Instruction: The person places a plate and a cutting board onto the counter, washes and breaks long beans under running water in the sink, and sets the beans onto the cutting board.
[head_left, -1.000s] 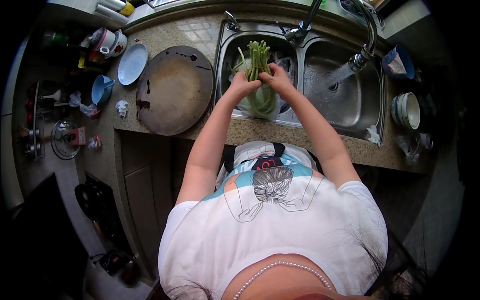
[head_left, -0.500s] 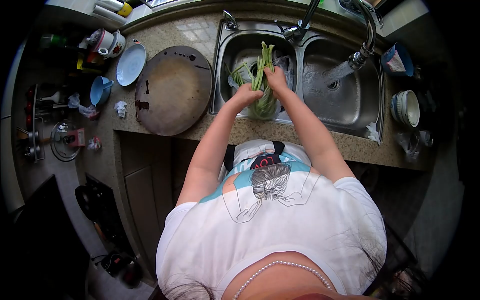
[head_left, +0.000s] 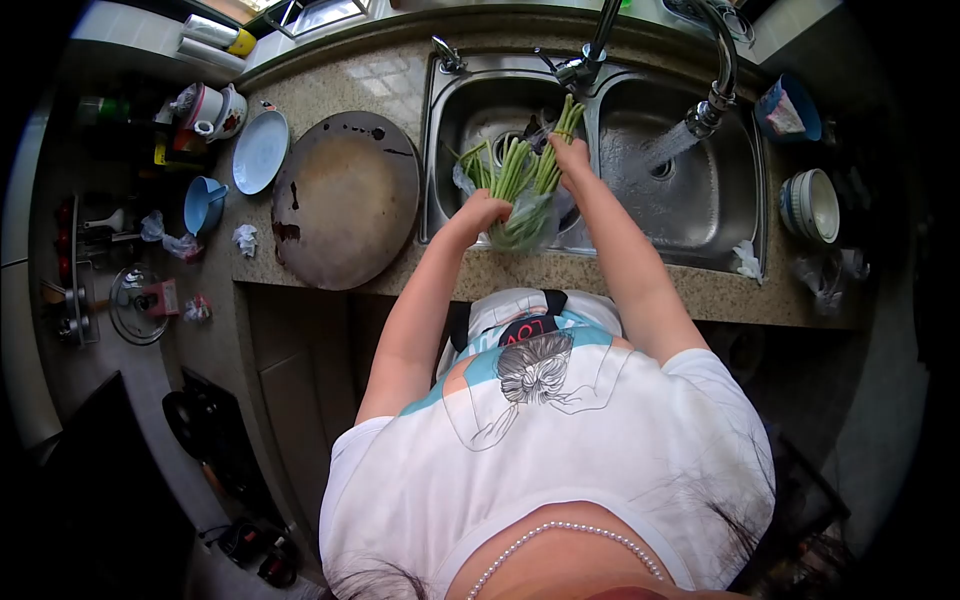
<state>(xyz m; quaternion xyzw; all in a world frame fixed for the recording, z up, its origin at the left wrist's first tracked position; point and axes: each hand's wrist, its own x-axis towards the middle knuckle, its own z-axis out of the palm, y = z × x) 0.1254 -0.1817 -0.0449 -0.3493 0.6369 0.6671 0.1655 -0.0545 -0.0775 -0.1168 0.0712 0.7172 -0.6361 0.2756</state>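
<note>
A bunch of long green vegetable stems (head_left: 514, 172) stands in and out of a clear plastic bag (head_left: 527, 228) at the front of the left sink basin (head_left: 447, 120). My right hand (head_left: 571, 158) is closed around some stems on the right side, their cut ends pointing up past the fingers. At the lower left of the bunch, my left hand (head_left: 487, 211) is closed on stems and perhaps the bag's edge; its fingertips are partly hidden. The leafy ends lie inside the bag, towards me.
Water runs from the faucet (head_left: 705, 117) into the right basin (head_left: 700, 215). A round cutting board (head_left: 345, 200) and a light blue plate (head_left: 261, 152) are on the counter to the left. Stacked bowls (head_left: 815, 207) and a blue container (head_left: 787, 110) stand to the right.
The bunch has spread apart: my right hand has moved slightly right with some stems, while others lean left near my left hand. The camera view has shifted a little.
</note>
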